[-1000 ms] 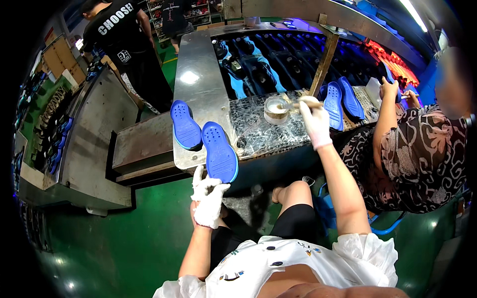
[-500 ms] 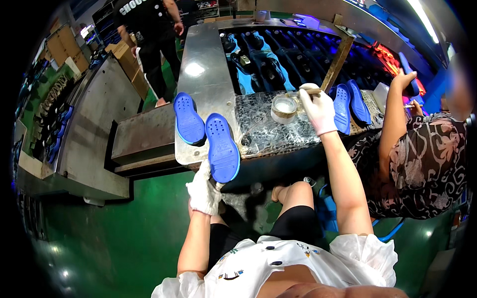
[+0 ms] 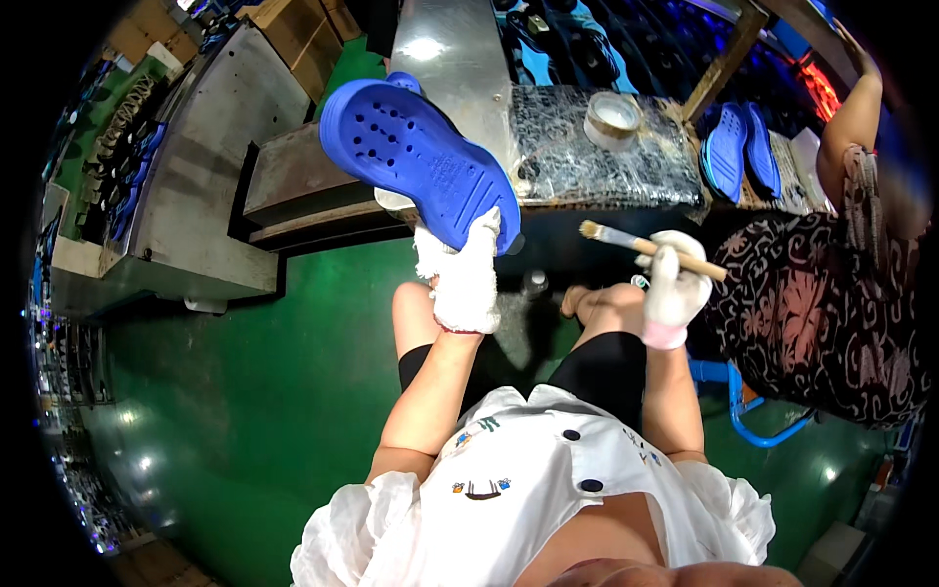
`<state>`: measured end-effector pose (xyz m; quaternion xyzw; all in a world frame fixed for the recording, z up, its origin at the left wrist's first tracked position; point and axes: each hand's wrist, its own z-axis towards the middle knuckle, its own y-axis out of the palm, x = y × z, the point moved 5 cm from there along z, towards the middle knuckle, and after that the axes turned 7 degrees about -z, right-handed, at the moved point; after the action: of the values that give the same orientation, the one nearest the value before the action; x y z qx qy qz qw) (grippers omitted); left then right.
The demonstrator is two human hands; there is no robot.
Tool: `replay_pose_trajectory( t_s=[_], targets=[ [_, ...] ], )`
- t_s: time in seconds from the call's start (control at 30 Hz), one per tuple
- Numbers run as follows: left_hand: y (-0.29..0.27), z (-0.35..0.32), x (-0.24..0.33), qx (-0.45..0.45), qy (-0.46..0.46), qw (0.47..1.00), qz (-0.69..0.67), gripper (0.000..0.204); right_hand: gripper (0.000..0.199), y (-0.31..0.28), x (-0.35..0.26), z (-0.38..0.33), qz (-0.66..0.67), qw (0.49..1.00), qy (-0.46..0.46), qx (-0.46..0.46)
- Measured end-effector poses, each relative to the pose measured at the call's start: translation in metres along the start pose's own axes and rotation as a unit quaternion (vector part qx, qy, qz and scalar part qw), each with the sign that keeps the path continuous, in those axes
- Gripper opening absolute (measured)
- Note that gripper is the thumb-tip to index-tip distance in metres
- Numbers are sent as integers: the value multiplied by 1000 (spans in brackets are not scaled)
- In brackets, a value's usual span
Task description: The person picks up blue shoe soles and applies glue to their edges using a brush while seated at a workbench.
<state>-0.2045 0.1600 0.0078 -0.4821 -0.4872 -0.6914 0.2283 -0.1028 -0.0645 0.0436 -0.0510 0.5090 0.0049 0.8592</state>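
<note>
My left hand, in a white knit glove, grips the heel end of a blue shoe sole and holds it up off the bench, its hole-dotted forefoot pointing up and left. Behind it, a second blue sole is mostly hidden. My gloved right hand pinches a wooden-handled brush in front of the bench edge, bristles toward the left, apart from the sole. A round white tub stands on the plastic-wrapped bench top beyond the brush.
Two more blue soles lie at the bench's right end, beside a co-worker in a patterned top. A rusty post rises near them. Dark and light-blue shoe parts fill the conveyor behind. A grey metal cabinet stands left.
My left hand has lifted the sole off the bench edge and tilted it. My right hand has come back from beside the tub toward me, with the brush now plainly visible.
</note>
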Motion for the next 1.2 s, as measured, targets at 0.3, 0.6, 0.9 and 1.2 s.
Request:
replay_pose_trajectory(
  t_s=[0.3,0.6,0.9,1.2],
  targets=[
    [7,-35,5,17,23,998,57,67,9,34,-28,-28,-9,989,-39,-145],
    [5,-35,14,-21,47,998,48,62,7,37,-48,-24,-74,981,-108,-142],
    [6,-31,12,-18,-5,1000,3,61,7,47,-48,-23,-59,979,-103,-168],
    [8,-30,8,-25,8,1000,-1,64,7,40,-36,-19,-20,988,-19,-150]
  ],
)
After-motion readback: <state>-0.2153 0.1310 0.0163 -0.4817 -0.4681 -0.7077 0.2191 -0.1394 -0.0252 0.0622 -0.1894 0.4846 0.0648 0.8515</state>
